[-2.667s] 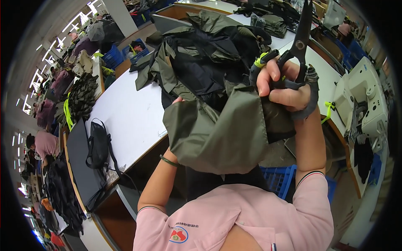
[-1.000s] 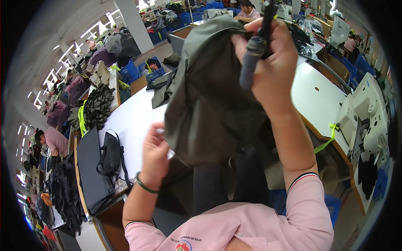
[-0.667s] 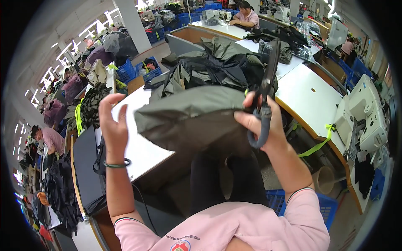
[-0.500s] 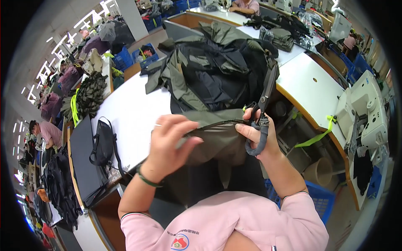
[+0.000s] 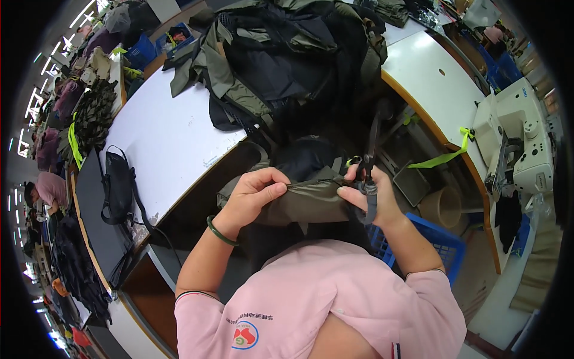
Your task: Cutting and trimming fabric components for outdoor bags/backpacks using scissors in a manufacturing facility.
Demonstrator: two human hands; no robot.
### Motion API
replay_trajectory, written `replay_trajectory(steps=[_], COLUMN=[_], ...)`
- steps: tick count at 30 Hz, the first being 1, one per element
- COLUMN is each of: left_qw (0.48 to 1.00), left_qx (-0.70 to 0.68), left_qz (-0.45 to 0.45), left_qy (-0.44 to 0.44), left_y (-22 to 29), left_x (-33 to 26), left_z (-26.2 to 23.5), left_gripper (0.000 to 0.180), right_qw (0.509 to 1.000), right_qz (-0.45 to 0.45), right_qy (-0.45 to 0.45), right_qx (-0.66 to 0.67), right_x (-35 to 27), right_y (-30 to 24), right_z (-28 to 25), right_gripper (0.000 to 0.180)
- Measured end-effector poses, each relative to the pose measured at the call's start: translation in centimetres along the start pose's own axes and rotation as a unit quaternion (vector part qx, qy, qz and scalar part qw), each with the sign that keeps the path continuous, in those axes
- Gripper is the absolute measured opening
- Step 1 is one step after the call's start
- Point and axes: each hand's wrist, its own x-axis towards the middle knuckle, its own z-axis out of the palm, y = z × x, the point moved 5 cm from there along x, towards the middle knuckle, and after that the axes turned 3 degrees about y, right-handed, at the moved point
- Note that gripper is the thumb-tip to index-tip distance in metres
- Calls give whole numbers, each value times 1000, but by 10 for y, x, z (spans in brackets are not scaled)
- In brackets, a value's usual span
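Off to my left, a black strapped bag lay on the long white worktable, well apart from my hands. My left hand had come down from where it was raised open in the air a moment before; now its thumb and fingers were pinched on the top edge of the olive-green fabric piece, which I held low, close in front of my chest. That piece had been lifted high and spread out; now it was folded and stretched taut between both hands, so I judged the shaking-out was over and edge work was starting. My right hand pinched the other end of that edge, its remaining fingers curled round black-handled scissors, blades pointing up. Beyond lay a heap of dark garments, and far right a white sewing machine.
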Motion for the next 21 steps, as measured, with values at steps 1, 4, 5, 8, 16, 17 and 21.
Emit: replay_trajectory(steps=[1, 4, 5, 8, 16, 17, 21], left_qw=[1000, 1000, 1000, 999, 985, 985, 976], left_qx=[-3, -5, 14, 40, 107, 106, -42], left_qz=[-4, -13, -7, -7, 22, 21, -114], left_qy=[0, -5, -11, -34, -132, -132, -178], left_y=[-1, -5, -3, 1, -9, -10, -25], left_x=[-1, -1, 0, 5, 13, 14, 17], left_z=[1, 4, 7, 19, 33, 31, 27], left_gripper=[11, 12, 13, 13, 23, 23, 25], right_qw=[1000, 999, 998, 986, 974, 974, 973], right_qz=[5, -15, -47, -28, 70, 85, 109], right_qy=[0, 37, 15, -96, -198, -200, -165], right_qx=[0, 3, -45, -133, -88, -59, -116], right_x=[0, 8, 13, 25, 28, 27, 26], right_y=[0, -13, -22, -48, -23, -19, -24], right_z=[-4, -25, -29, -13, 4, 4, -13], right_gripper=[23, 22, 25, 33, 25, 24, 22])
